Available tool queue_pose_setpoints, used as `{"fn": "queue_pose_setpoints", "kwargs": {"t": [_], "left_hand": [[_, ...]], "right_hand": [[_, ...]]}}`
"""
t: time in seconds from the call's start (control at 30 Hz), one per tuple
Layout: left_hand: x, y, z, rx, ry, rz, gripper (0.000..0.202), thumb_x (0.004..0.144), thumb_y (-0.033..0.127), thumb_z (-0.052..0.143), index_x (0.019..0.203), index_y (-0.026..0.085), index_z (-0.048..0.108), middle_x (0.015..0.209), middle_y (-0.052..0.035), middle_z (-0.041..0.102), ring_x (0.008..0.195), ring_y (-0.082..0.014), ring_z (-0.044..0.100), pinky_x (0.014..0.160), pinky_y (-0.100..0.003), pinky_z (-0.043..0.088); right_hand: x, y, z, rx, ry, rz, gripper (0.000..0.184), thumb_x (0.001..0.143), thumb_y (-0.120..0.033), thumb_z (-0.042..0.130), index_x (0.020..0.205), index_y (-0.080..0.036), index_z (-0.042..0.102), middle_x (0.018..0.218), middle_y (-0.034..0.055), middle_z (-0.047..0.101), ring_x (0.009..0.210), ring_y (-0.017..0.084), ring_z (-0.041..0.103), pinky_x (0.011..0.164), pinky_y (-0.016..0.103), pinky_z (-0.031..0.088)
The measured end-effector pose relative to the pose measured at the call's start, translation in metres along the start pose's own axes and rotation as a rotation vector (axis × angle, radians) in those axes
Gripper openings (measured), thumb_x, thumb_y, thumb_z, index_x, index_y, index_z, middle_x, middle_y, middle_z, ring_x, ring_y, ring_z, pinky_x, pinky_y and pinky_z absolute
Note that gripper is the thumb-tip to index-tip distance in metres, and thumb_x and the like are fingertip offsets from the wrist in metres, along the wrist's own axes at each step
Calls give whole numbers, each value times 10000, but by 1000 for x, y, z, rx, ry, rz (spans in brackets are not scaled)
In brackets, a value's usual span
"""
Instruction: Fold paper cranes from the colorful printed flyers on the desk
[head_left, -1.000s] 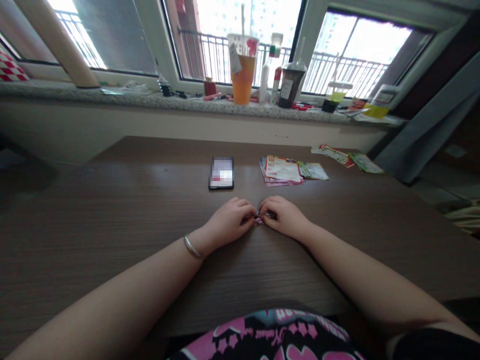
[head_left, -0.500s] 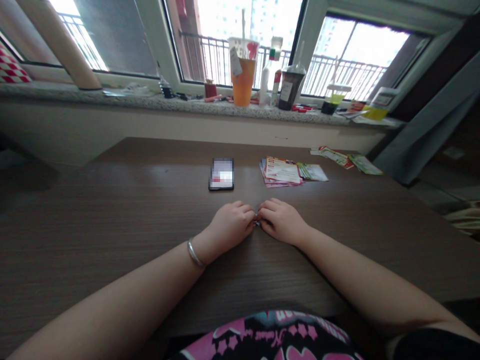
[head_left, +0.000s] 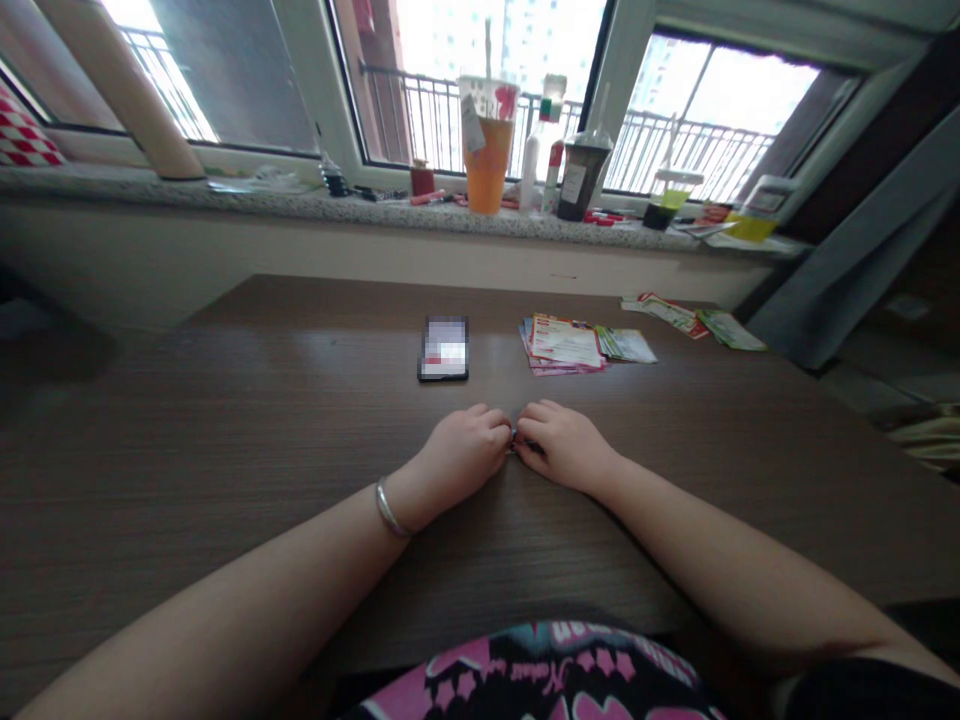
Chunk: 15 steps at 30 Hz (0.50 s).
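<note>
My left hand (head_left: 471,450), with a silver bangle (head_left: 390,508) at the wrist, is closed with its knuckles up, low over the brown table. Facing it, my right hand (head_left: 564,443) is closed too, the fingertips of both hands almost meeting. Between them shows a small shiny thing (head_left: 513,440), mostly covered by the fingers and too small to name. Both hands seem to pinch it. Just beyond my left hand lies a phone (head_left: 443,349), its screen blurred out. Past my right hand is a stack of printed cards or packets (head_left: 566,341).
More colourful packets (head_left: 675,315) lie at the table's far right. Along the stone windowsill (head_left: 285,200) stand a tall cup of orange drink (head_left: 486,160), a dark drink cup (head_left: 580,178), bottles, pens and other small items. A grey curtain (head_left: 832,250) hangs at the right.
The fingers of both hands have shifted very slightly around the small thing between them, which shows a little less. Everything else looks the same.
</note>
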<state>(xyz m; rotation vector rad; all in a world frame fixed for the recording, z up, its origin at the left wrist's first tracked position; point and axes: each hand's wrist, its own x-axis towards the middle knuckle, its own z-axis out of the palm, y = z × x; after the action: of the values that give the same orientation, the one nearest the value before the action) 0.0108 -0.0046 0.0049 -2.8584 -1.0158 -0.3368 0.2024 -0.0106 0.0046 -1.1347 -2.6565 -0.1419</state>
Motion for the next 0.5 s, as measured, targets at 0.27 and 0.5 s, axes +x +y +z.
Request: {"fn": "queue_pose_setpoints", "kwargs": {"t": [0.27, 0.5], "left_hand": [[0, -1, 0, 3, -10, 19, 146, 864, 160, 514, 857, 137, 657, 913, -82, 642, 832, -212, 565, 776, -344, 493], [0, -2, -3, -22, -3, 14, 148, 863, 184, 522, 869, 147, 666, 911, -79, 639, 857, -215, 564, 789, -331, 485]], "right_hand": [[-3, -3, -4, -59, -24, -68, 154, 917, -281, 499, 890, -196, 625, 953, 68, 620, 865, 201, 524, 726, 311, 420], [-5, -5, -5, -120, -39, -51, 180, 935, -310, 492, 907, -195, 628, 967, 65, 636, 852, 196, 543, 676, 309, 393]]}}
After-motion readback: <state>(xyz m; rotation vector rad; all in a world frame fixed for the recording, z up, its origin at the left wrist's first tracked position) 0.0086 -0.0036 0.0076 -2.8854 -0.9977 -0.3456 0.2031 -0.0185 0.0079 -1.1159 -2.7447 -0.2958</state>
